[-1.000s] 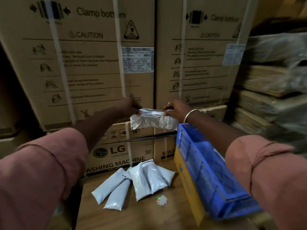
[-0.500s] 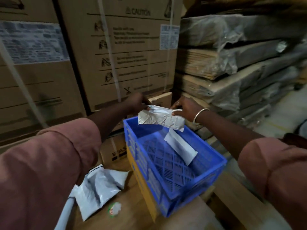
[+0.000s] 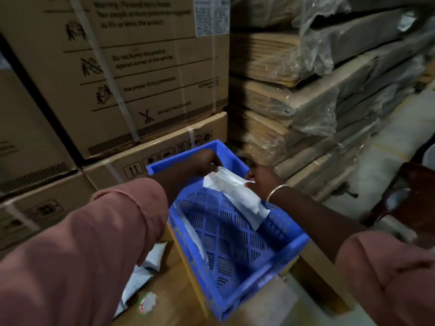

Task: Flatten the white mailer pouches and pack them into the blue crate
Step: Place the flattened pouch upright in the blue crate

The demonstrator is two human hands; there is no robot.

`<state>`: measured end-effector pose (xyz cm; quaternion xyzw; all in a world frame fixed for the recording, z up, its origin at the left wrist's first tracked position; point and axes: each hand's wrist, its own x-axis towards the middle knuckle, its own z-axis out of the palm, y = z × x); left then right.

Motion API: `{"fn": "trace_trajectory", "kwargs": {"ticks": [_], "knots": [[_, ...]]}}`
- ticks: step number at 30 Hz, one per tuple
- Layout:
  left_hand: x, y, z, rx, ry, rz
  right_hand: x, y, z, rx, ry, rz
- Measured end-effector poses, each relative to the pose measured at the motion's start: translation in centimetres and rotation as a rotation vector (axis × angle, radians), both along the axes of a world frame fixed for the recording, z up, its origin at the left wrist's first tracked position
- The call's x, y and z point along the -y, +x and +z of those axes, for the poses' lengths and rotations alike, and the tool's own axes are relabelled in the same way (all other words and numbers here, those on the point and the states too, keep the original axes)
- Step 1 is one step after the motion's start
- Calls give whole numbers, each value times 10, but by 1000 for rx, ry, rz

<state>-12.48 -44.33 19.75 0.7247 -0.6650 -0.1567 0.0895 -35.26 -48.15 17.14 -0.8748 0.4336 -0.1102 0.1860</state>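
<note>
Both hands hold one white mailer pouch [image 3: 223, 181] low inside the blue crate [image 3: 266, 274], near its far right wall. My left hand [image 3: 203, 162] pinches the pouch's left end and my right hand [image 3: 261, 180] grips its right end. Under it another white pouch [image 3: 249, 205] leans flat against the crate's right wall. More white pouches [image 3: 143, 274] lie on the wooden surface left of the crate, mostly hidden by my left sleeve.
Strapped cardboard boxes [image 3: 131, 74] rise behind and left of the crate. Plastic-wrapped flat cardboard stacks [image 3: 306, 95] stand to the right. A small round sticker scrap [image 3: 147, 303] lies on the wood beside the crate. A dark object [image 3: 407, 194] sits at the right edge.
Both hands carried the pouch rightward from in front of the boxes and lowered it into the crate. The view swung right with them.
</note>
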Motion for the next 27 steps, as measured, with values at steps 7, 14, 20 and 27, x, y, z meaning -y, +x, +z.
{"fn": "trace_trajectory", "kwargs": {"ticks": [7,14,20,27], "knots": [[32,-26,-63,90,36,-8,-4,-7,-58,-118,-82,-86],[54,-32,-88,133,36,-13,-3,3,-75,-345,-280,1],[61,-27,-100,179,29,-35,1,8,-78,-377,-236,15],[65,-28,-111,163,42,-32,2,10,-83,-388,-201,30]]}}
